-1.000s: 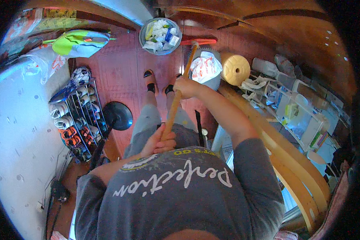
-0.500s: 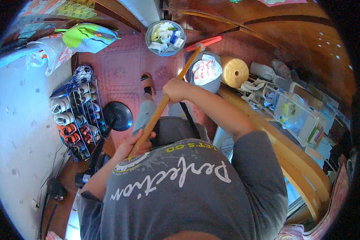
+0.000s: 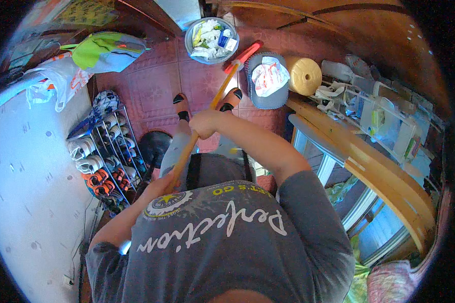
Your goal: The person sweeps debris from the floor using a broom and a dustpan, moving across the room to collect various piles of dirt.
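A long yellow pole (image 3: 186, 153) with a narrow red head (image 3: 246, 53) slants away from my body to the tiled floor. It is a long-handled floor tool; whether a broom or a mop I cannot tell. My right hand (image 3: 206, 124) is closed around the middle of the pole. Lower down, close to my shirt, my left hand (image 3: 166, 186) grips the upper end, its fingers partly hidden. The red head lies between a bin (image 3: 188, 46) of crumpled waste and a grey-blue padded stool (image 3: 268, 101) bearing a white plastic bag (image 3: 270, 77).
To the left a metal shoe rack (image 3: 117, 157) stands against the wall, with a dark round object (image 3: 154, 146) beside it. A yellow cylinder (image 3: 304, 76) sits right of the stool. Wooden furniture with a curved edge (image 3: 389, 189) runs along the right. Bags (image 3: 106, 53) hang at upper left.
The red head has moved slightly left and nearer, and is turned more steeply. My right hand has shifted left and a little nearer. My right foot now shows beside the pole.
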A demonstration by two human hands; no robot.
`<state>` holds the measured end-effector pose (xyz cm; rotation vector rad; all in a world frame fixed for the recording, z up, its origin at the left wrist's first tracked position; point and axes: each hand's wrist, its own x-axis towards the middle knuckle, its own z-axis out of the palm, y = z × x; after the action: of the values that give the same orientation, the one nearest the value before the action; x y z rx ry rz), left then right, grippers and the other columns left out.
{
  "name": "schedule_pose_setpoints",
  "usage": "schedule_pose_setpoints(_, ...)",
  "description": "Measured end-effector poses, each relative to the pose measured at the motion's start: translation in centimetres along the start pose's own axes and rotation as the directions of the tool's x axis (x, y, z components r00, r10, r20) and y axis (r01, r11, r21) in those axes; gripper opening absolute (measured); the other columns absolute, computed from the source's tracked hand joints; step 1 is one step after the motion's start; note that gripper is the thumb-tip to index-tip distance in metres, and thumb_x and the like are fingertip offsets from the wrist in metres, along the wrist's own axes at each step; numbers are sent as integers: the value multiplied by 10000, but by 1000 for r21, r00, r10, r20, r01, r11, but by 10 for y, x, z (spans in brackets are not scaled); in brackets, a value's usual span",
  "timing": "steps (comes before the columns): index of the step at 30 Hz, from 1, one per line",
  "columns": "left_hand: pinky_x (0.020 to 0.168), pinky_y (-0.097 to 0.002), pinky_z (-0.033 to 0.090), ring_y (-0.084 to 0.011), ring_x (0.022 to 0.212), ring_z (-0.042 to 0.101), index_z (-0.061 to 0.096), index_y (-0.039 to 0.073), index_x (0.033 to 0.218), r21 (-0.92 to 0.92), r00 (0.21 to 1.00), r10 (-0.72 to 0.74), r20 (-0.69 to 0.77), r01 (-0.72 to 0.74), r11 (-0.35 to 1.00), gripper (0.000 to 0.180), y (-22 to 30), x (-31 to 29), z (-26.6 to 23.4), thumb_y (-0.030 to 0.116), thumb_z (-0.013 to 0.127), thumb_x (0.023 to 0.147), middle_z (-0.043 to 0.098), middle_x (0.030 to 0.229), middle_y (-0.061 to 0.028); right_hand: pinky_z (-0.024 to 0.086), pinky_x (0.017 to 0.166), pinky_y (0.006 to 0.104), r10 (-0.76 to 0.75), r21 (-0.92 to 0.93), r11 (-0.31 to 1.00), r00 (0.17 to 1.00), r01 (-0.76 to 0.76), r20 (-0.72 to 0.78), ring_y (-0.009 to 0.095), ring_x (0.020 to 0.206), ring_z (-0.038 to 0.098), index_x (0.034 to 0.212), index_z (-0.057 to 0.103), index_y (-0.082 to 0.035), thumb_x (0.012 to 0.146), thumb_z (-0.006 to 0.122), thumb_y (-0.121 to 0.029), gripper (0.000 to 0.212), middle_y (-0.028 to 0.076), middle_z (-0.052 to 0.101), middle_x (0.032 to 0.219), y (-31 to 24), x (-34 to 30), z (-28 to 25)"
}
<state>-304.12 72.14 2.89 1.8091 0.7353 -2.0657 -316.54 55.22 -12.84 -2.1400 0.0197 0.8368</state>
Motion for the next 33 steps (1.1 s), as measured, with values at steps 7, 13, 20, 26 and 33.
schedule_pose_setpoints(7,561,-275,434,-118,647,548,524,87,963,755,951,238,197,-302,582,296,13,-11,-96,354,472,845,563,730,-20,480,634,425,221,16,974,939,-225,-263,289,719,607,728,649,-58,600,639,-191,185,112,628,734,-60,15,-29)
schedule_pose_setpoints(13,422,-220,339,-105,477,420,492,92,941,443,833,221,507,-471,763,273,62,-18,-65,348,459,853,449,594,-10,482,616,415,134,77,991,883,-111,-450,297,696,603,734,648,-71,575,645,-166,186,113,623,711,-8,29,-15)
schedule_pose_setpoints(20,466,-211,362,-85,558,458,507,75,942,233,964,86,251,-146,962,310,27,-49,-40,365,512,834,494,699,7,476,582,426,28,39,999,927,-14,-374,309,667,602,701,647,-102,570,627,-154,142,114,618,695,-32,41,13)
schedule_pose_setpoints(26,583,-229,450,-120,678,540,500,32,1011,328,960,202,191,-257,909,371,20,-58,-28,322,581,793,545,806,-14,458,599,430,-40,117,982,769,147,-638,324,663,584,670,605,-75,603,608,-190,133,127,599,675,-40,19,9)
schedule_pose_setpoints(33,452,-260,400,-127,548,498,460,55,777,184,963,121,241,-168,969,127,31,-54,162,168,511,803,480,653,-19,423,629,398,100,298,923,596,244,-797,326,681,523,654,497,-37,627,599,-127,139,134,529,694,49,-43,61)
